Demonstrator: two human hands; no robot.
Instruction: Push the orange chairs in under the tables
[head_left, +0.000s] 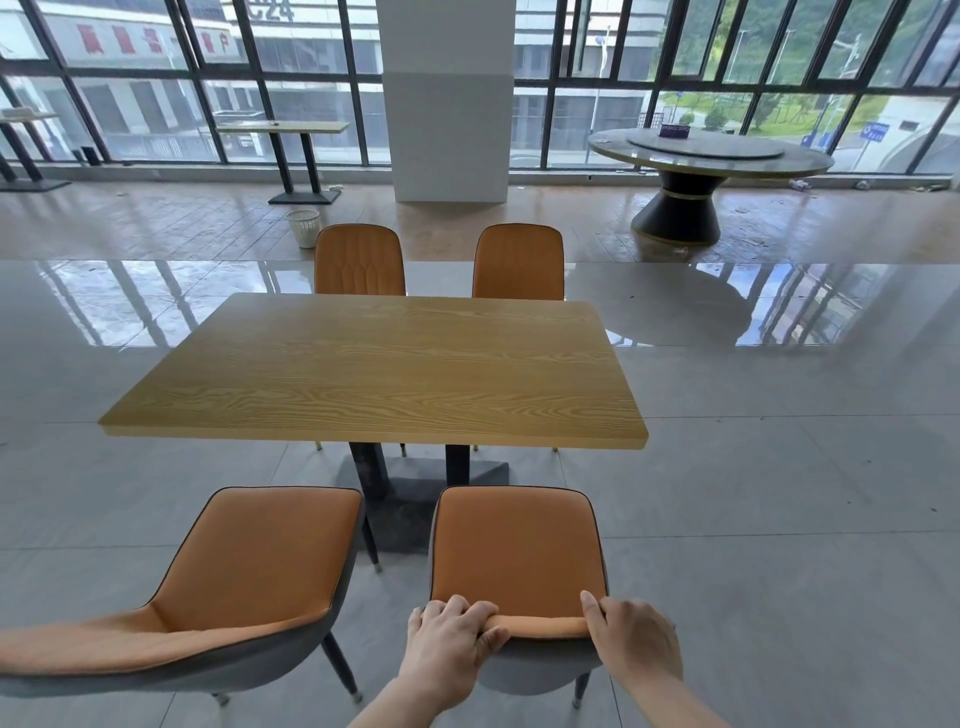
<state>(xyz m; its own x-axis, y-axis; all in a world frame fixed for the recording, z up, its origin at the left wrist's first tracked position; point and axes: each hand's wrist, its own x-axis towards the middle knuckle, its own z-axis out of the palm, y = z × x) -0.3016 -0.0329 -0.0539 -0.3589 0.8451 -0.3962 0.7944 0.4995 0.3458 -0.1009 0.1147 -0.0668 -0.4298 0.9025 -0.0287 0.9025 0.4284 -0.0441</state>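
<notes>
Both left hand (449, 642) and right hand (636, 642) clasping orange chair (517, 545); wooden table (374, 364), glossy, maybe wet, tiles (779, 493).

Dining hall: wooden tables (374, 364), orange chairs (517, 545), round turntable banquet table (709, 150), window wall (727, 78).

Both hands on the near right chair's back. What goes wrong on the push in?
1. The pedestal base lies just ahead of the held chair; its front legs may catch on it.
2. The left chair sits angled and close; a skewed push from left hand and right hand could bump it.
</notes>
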